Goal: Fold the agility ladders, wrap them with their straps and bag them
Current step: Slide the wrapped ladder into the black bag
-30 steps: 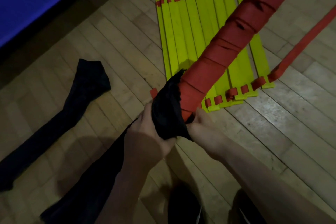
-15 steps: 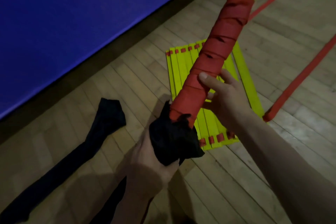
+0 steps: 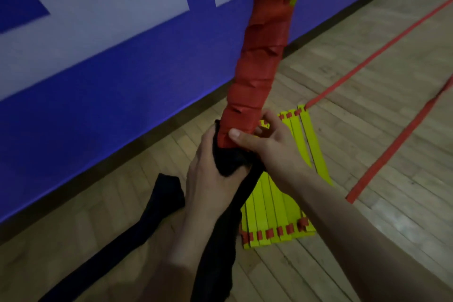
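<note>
Left hand (image 3: pixel 208 179) grips the bunched mouth of a black bag (image 3: pixel 228 162), fingers curled round the cloth, while the right hand (image 3: pixel 267 144) clasps the lower end of the wrapped ladder (image 3: pixel 259 68), thumb across its red strap just above the bag. The bundle stands nearly upright, tilted toward one o'clock, its yellow tip bare at the top. Bagging seems to be the step in hand; next the ladder likely needs pushing down as the bag is drawn up over it. At five o'clock from the hands a second ladder (image 3: pixel 277 203) lies folded on the floor (image 3: pixel 367 130), its loose straps (image 3: pixel 392 144) trailing toward two o'clock. Another black bag (image 3: pixel 161 201) lies at eight o'clock. How deep the bundle sits inside the bag is hidden, and the picture is dim.
</note>
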A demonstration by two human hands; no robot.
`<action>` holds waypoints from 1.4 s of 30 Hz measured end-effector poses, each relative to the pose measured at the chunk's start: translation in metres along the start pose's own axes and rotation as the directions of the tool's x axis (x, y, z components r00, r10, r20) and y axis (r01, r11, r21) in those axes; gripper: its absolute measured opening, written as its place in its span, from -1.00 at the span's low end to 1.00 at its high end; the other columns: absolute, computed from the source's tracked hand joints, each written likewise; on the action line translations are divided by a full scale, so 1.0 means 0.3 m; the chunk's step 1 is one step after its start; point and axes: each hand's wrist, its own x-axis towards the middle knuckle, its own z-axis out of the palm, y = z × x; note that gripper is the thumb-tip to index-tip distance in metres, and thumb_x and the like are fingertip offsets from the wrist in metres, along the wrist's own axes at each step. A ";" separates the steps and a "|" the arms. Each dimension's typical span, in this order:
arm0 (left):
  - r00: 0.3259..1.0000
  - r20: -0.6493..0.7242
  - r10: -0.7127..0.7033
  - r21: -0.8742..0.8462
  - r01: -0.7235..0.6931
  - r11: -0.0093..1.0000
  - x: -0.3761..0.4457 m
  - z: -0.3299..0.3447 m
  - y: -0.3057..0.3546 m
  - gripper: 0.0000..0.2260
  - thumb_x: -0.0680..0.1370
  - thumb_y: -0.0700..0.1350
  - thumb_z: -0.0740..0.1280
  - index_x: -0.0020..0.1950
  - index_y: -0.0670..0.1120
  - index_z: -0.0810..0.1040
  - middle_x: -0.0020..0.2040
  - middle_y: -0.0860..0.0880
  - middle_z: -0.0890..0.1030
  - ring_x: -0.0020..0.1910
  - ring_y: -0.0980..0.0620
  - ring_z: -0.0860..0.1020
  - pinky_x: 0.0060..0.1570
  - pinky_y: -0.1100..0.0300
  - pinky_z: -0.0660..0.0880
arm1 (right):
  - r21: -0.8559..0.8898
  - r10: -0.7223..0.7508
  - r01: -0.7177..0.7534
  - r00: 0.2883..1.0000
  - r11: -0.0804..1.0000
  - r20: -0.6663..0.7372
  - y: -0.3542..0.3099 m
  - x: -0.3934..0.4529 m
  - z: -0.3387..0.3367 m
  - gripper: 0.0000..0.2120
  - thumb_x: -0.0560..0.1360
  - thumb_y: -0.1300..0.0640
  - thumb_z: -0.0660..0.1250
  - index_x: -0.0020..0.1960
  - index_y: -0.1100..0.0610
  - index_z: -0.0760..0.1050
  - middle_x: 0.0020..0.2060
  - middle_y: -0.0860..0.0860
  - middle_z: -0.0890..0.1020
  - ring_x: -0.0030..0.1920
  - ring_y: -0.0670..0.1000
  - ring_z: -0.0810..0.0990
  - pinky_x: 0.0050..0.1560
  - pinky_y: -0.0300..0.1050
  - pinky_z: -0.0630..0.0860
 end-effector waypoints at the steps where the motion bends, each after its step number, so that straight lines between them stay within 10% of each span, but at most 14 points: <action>1: 0.999 -0.037 0.008 -0.046 -0.009 0.999 0.014 -0.018 0.031 -0.35 0.31 0.06 0.47 0.36 0.11 0.35 0.12 0.07 0.60 0.10 0.03 0.58 -0.02 0.08 0.53 | -0.041 -0.028 0.029 0.999 0.999 0.028 -0.031 -0.007 0.025 -0.70 0.38 0.42 0.45 0.01 0.20 0.43 -0.21 0.09 0.68 -0.17 0.01 0.65 -0.06 -0.12 0.60; 9: 0.971 -0.209 0.116 -0.353 -0.185 0.917 0.083 -0.218 0.227 -0.38 0.31 0.14 0.37 0.25 -0.14 0.34 -0.05 0.19 0.55 -0.10 0.30 0.55 -0.10 0.32 0.48 | -0.487 -0.137 0.072 0.985 0.871 -0.100 -0.302 -0.034 0.103 -0.64 0.45 -0.18 0.40 0.03 0.09 0.60 -0.06 -0.05 0.68 -0.01 -0.19 0.62 0.03 -0.23 0.54; 12: 0.966 -0.228 0.126 -0.388 -0.208 0.898 0.112 -0.289 0.331 -0.57 0.33 0.10 0.30 0.13 -0.01 0.37 -0.08 0.19 0.53 -0.12 0.40 0.52 -0.13 0.43 0.43 | -0.512 0.055 -0.035 0.998 0.858 0.024 -0.398 -0.039 0.177 -0.82 0.56 -0.01 0.32 -0.08 0.07 0.62 -0.10 0.01 0.70 -0.07 -0.05 0.64 -0.04 -0.08 0.54; 15: 0.960 -0.249 0.126 -0.370 -0.215 0.904 0.135 -0.348 0.438 -0.73 0.40 0.14 0.18 0.05 0.11 0.35 -0.05 0.22 0.49 -0.14 0.43 0.47 -0.12 0.51 0.37 | -0.466 -0.271 0.259 0.962 0.846 0.042 -0.514 -0.031 0.295 -0.83 0.59 0.15 0.27 -0.15 0.09 0.57 -0.23 0.02 0.64 -0.15 -0.07 0.54 -0.06 -0.07 0.48; 20: 0.962 -0.249 0.108 -0.371 -0.197 0.907 0.147 -0.458 0.610 -0.84 0.49 0.11 0.13 0.03 0.12 0.34 -0.11 0.19 0.50 -0.20 0.29 0.48 -0.19 0.42 0.39 | -0.320 -0.408 0.374 0.912 0.871 -0.044 -0.723 -0.087 0.434 -0.75 0.63 0.19 0.20 -0.16 0.04 0.54 -0.25 0.00 0.62 -0.19 -0.07 0.57 -0.07 -0.11 0.50; 31: 0.947 -0.286 0.144 -0.415 -0.258 0.873 0.139 -0.707 0.940 -0.86 0.67 -0.13 0.07 0.20 0.05 0.25 -0.08 0.20 0.46 -0.20 0.50 0.48 -0.23 0.55 0.38 | -0.249 -0.469 0.448 0.883 0.859 -0.031 -1.067 -0.243 0.648 -0.78 0.65 0.14 0.16 -0.10 0.05 0.53 -0.14 0.07 0.65 -0.05 0.08 0.63 0.09 0.09 0.55; 42: 0.933 -0.355 0.051 -0.473 -0.227 0.851 0.134 -0.836 1.099 -0.77 0.68 -0.03 0.03 0.20 -0.04 0.41 0.05 0.03 0.53 0.05 0.11 0.52 -0.07 0.45 0.47 | -0.188 -0.489 0.480 0.873 0.857 0.000 -1.179 -0.309 0.704 -0.77 0.66 0.10 0.15 -0.10 0.06 0.51 -0.17 0.05 0.63 -0.08 0.04 0.63 -0.04 -0.09 0.57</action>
